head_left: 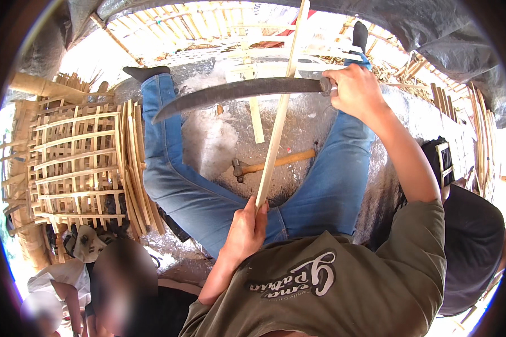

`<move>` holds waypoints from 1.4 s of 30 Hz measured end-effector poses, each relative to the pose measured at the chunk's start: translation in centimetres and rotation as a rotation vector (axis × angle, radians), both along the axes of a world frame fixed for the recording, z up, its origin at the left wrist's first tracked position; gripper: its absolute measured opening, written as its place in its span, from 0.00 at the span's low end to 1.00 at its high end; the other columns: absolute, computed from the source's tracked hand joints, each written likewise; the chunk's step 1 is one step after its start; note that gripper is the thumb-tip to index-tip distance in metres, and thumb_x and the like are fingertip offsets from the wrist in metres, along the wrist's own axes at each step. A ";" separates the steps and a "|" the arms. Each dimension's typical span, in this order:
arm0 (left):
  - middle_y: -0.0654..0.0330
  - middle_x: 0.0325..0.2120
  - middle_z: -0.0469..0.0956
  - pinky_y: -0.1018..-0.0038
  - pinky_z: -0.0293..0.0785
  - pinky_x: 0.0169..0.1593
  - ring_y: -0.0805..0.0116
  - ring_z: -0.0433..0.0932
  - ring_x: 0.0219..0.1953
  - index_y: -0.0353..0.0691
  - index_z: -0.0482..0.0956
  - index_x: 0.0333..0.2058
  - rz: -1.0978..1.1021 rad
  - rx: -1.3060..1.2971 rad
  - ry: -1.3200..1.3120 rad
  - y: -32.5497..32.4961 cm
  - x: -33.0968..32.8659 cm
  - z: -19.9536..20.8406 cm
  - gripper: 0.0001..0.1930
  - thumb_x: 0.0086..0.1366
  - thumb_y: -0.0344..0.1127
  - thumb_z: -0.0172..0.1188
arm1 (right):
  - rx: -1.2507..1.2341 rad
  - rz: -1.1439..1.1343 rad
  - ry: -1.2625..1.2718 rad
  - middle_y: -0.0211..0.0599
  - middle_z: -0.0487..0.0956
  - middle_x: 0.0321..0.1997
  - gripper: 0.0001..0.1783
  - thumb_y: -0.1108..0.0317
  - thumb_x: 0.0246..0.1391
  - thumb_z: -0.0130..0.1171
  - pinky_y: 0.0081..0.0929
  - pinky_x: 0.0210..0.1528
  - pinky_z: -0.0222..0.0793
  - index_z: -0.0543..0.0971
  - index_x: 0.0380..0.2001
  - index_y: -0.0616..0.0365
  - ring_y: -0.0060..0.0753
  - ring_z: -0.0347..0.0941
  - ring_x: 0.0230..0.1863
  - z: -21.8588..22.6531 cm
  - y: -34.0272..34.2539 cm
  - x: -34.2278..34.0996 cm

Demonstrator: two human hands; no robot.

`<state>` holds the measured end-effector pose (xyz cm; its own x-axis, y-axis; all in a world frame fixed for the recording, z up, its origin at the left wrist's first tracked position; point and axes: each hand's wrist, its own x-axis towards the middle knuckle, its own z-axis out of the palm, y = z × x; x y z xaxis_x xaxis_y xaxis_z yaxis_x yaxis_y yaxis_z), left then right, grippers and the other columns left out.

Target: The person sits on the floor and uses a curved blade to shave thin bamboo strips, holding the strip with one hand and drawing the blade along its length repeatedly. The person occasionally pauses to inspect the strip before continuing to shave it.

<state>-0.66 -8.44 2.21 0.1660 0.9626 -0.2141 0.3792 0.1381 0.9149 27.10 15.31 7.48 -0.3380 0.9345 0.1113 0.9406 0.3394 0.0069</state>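
Note:
My right hand (354,90) is closed round the handle of a machete (236,91), a long dark curved blade that points left across the view. Under the blade, a pale bamboo strip (275,137) crosses, running up and away from my lap. Its near end is gripped in my left hand (246,229), close to my waist. Whether the blade touches the strip I cannot tell. Between my outstretched legs, a hammer (275,163) with a wooden handle lies on the grey floor. Just beyond it is another flat bamboo strip (256,119).
At left stand stacked woven bamboo lattice panels (76,165), with long loose strips (138,168) beside them. More bamboo pieces (242,67) lie beyond my feet. Other people sit close by at lower left. A person in black (472,247) is at my right. Dark plastic sheeting (433,33) hangs above.

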 end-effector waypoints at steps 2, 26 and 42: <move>0.42 0.18 0.71 0.61 0.65 0.25 0.49 0.71 0.17 0.29 0.71 0.40 0.001 0.041 0.028 0.3 -0.5 -0.4 0.05 0.73 0.26 0.51 | 0.019 -0.025 -0.044 0.48 0.84 0.32 0.15 0.71 0.42 0.60 0.45 0.44 0.81 0.86 0.36 0.53 0.50 0.84 0.37 0.0 0.5 -0.1; 0.67 0.27 0.67 0.85 0.59 0.21 0.82 0.63 0.25 0.42 0.70 0.48 0.133 -0.551 -0.806 4.3 0.1 -2.2 0.12 0.78 0.44 0.48 | -0.073 0.023 0.817 0.36 0.75 0.14 0.11 0.65 0.56 0.69 0.26 0.20 0.64 0.81 0.25 0.61 0.25 0.70 0.14 -9.6 -7.5 -3.3; 0.43 0.17 0.73 0.58 0.66 0.23 0.40 0.74 0.19 0.30 0.66 0.34 0.187 0.153 0.146 4.5 2.4 -1.9 0.13 0.74 0.34 0.54 | -0.203 0.019 0.369 0.41 0.81 0.23 0.14 0.70 0.35 0.65 0.41 0.30 0.77 0.85 0.32 0.52 0.48 0.80 0.26 -9.0 -10.4 -6.4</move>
